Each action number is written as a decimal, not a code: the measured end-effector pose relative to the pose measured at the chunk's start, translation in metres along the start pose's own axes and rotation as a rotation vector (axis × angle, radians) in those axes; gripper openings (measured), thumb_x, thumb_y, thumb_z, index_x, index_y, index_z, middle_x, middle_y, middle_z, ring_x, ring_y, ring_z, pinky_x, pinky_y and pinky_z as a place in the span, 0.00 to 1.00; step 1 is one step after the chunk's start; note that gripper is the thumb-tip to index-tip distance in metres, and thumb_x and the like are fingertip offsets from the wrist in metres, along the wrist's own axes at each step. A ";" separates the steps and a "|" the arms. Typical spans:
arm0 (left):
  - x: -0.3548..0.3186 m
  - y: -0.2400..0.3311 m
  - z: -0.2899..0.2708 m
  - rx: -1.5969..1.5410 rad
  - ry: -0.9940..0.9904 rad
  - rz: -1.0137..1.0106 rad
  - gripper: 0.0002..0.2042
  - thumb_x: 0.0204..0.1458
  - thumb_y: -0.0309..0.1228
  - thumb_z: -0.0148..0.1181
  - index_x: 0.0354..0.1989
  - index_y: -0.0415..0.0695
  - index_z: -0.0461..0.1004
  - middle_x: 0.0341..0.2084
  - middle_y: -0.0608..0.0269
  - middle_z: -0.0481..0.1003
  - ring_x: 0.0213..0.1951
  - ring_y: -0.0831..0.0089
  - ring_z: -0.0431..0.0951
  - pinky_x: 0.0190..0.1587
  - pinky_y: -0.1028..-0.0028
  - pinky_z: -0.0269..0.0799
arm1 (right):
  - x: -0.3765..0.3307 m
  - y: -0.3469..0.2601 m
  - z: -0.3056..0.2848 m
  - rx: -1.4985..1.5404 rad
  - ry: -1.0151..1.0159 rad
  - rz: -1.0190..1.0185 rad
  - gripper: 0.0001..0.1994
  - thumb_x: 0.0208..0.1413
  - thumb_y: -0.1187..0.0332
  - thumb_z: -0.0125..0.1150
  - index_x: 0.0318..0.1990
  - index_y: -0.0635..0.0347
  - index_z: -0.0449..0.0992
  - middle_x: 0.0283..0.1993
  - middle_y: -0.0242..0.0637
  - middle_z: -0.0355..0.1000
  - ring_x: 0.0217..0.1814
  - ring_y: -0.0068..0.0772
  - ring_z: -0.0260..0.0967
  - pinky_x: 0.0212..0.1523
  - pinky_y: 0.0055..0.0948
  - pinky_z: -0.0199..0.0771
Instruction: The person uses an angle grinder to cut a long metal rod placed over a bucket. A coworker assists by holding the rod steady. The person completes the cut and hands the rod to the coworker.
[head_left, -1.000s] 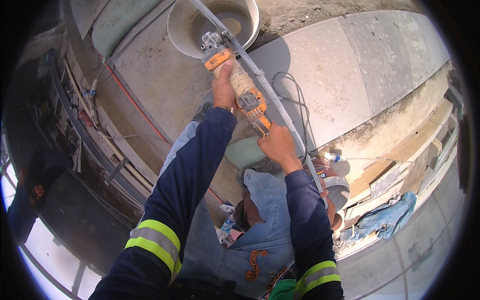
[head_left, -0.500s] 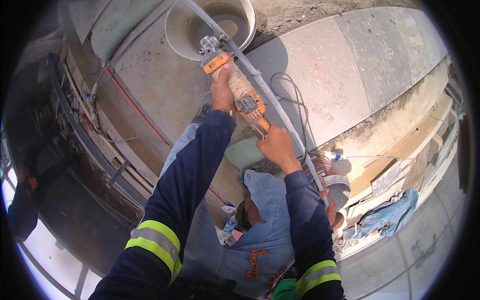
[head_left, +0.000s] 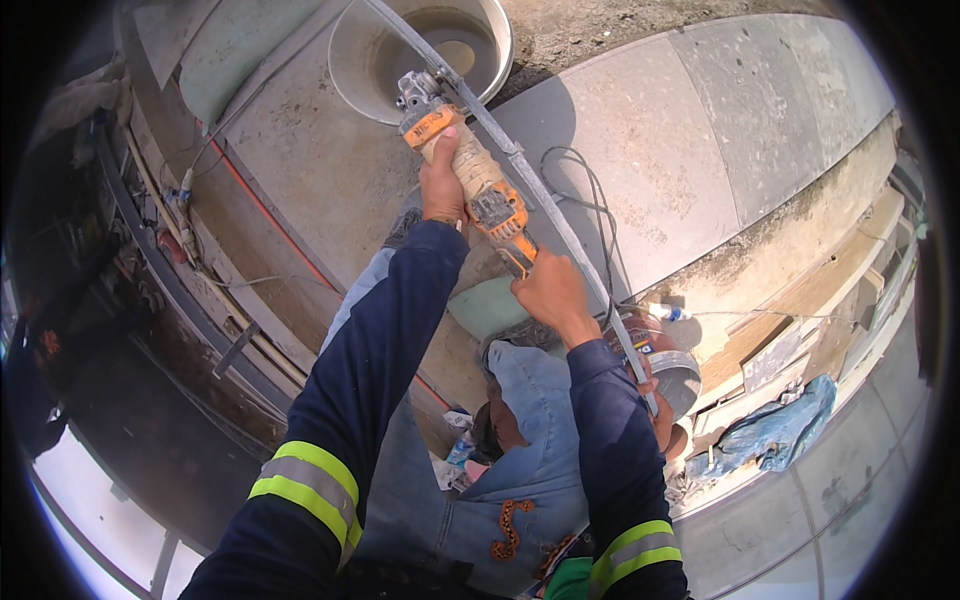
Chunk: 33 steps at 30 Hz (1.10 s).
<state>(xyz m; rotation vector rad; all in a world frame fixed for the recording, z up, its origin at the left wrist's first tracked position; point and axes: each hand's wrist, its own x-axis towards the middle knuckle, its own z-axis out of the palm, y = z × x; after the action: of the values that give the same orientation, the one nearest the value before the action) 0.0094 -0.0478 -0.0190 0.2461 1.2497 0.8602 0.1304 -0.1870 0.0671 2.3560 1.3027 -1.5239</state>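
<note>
Both my hands are closed around an angle grinder [head_left: 470, 175], orange and grey with dusty tape wrapped about its body. My left hand [head_left: 441, 185] grips the front of the body, thumb on top. My right hand [head_left: 556, 292] wraps the rear handle. The grinder's metal head lies against a long, narrow grey strip [head_left: 540, 190], which slants from over the bucket down to the right of my right hand. Another person's hand [head_left: 660, 412] holds the strip's near end, partly hidden behind my right sleeve. The grinder's disc cannot be made out.
A pale round bucket [head_left: 345, 65] with murky liquid stands under the strip's far end. Large grey slabs [head_left: 650, 130] lie at right, with a looped dark cable [head_left: 600, 205]. A second bucket [head_left: 680, 385], a cable connector [head_left: 670, 312] and blue plastic sheeting [head_left: 770, 435] lie nearer; an orange-red line [head_left: 260, 195] runs left.
The grinder and my hands have shifted very slightly left; my grip is the same. At the far left edge, a dark figure has moved.
</note>
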 end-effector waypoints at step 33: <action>0.009 0.012 0.003 -0.081 0.002 -0.036 0.25 0.58 0.47 0.62 0.48 0.33 0.70 0.30 0.49 0.79 0.27 0.60 0.82 0.31 0.62 0.82 | 0.011 -0.004 0.003 0.049 0.081 -0.067 0.23 0.42 0.69 0.65 0.46 0.77 0.75 0.33 0.66 0.77 0.38 0.67 0.77 0.43 0.53 0.78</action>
<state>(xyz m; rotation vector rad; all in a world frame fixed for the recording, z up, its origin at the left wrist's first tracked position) 0.0073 -0.0327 -0.0174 0.1572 1.2149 0.8787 0.1271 -0.1794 0.0586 2.4519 1.3907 -1.5108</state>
